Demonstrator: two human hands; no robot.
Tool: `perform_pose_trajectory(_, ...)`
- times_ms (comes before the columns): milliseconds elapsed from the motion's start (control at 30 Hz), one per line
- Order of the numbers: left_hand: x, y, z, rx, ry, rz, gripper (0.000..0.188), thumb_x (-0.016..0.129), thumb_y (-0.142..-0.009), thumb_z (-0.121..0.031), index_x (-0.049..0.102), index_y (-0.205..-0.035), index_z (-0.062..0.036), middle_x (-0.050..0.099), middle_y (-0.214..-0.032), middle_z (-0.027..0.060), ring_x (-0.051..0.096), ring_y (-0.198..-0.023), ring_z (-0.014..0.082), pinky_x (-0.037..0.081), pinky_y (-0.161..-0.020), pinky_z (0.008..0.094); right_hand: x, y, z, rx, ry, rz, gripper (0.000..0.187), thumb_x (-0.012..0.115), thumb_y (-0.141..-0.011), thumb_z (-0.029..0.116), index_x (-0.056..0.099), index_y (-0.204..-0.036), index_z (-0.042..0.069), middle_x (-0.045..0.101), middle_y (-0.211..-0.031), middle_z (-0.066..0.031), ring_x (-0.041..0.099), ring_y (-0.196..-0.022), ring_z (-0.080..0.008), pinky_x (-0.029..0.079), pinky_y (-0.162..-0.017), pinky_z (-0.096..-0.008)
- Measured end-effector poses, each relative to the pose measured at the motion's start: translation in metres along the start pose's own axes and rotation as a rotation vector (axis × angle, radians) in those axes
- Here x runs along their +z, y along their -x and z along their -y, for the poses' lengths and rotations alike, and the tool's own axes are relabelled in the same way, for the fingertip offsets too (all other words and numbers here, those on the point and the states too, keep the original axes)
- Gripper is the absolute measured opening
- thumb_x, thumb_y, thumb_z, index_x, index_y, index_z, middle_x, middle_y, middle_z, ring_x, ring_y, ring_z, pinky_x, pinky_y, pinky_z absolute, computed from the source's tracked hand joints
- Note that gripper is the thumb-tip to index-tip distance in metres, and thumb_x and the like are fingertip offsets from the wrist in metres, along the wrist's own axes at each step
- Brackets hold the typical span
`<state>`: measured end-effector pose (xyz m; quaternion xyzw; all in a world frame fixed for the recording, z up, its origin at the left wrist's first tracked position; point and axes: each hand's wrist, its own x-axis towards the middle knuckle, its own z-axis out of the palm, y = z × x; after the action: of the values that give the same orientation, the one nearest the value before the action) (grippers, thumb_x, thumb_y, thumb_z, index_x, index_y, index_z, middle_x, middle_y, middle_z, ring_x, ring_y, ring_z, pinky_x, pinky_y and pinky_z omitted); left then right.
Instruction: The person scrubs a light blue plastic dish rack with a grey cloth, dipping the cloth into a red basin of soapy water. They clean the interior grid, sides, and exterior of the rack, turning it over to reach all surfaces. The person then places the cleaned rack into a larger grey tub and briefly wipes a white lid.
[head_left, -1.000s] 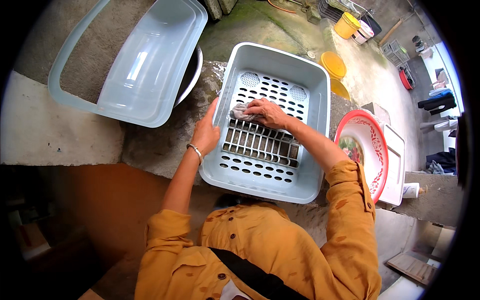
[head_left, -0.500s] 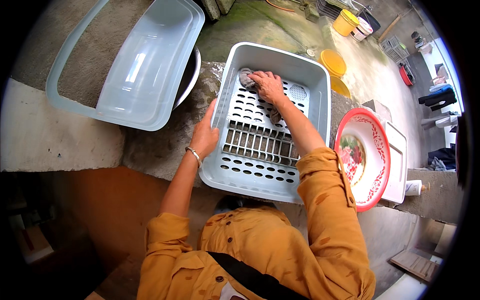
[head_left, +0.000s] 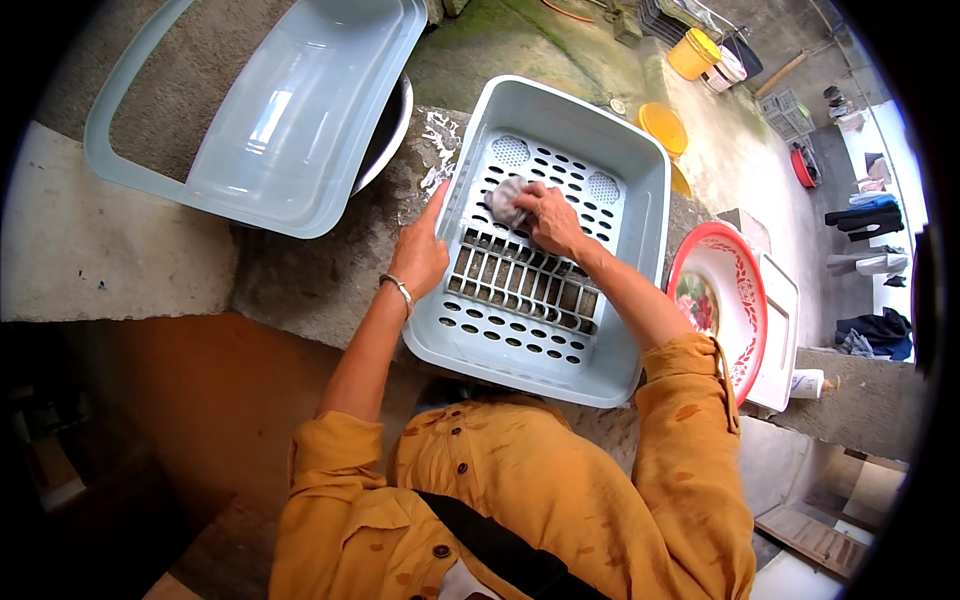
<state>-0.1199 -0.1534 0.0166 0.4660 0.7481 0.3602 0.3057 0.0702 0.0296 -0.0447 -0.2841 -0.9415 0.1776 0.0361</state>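
A pale blue-grey plastic dish rack (head_left: pixel 645 240) rests on the concrete ledge in front of me, its bottom pierced with oval holes and a slotted grid. My left hand (head_left: pixel 420 255) is closed on the rack's left rim, the fingers partly hidden by the wall. Inside the rack, my right hand (head_left: pixel 552 222) presses a bunched grey cloth (head_left: pixel 507 202) against the perforated bottom, just beyond the grid. The fingers are curled round the cloth.
At left, a translucent blue lid (head_left: pixel 290 110) lies over a metal basin (head_left: pixel 392 140). A red-rimmed enamel basin (head_left: pixel 745 300) stands right of the rack, beside a white tray (head_left: pixel 782 325) and a white bottle (head_left: pixel 807 383). Yellow buckets (head_left: pixel 692 53) stand farther off.
My right hand has drawn the cloth nearer to me, from the far left corner toward the grid. My left hand stays at the left rim. The view has shifted slightly.
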Motion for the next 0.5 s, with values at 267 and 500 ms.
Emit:
perform_pose_trajectory(267, 0.005, -0.003, 0.004, 0.024, -0.025, 0.021, 0.084, 0.047, -0.073, 0.009, 0.023, -0.145, -0.0272, 0.061, -0.095, 0.0279, 0.06, -0.088, 0.0433, 0.045, -0.084, 0.0471, -0.077, 0.01, -0.031, -0.014, 0.231, 0.476, 0.036, 0.056, -0.066, 0.002, 0.07, -0.097, 0.015, 0.057, -0.1, -0.0083, 0.054, -0.095, -0.0303, 0.048, -0.078, -0.0393)
perform_pose_trajectory(500, -0.001, 0.0, 0.0, 0.016, 0.026, 0.018, 0.08, 0.046, -0.073, 0.008, 0.027, -0.144, -0.0249, 0.061, -0.102, 0.0277, 0.059, -0.095, 0.0428, 0.046, -0.085, 0.0446, 0.01, -0.023, 0.039, -0.087, -0.191, 0.137, 0.039, 0.06, -0.075, 0.009, 0.06, -0.114, 0.009, 0.051, -0.113, -0.0121, 0.049, -0.107, -0.0309, 0.042, -0.092, -0.0374)
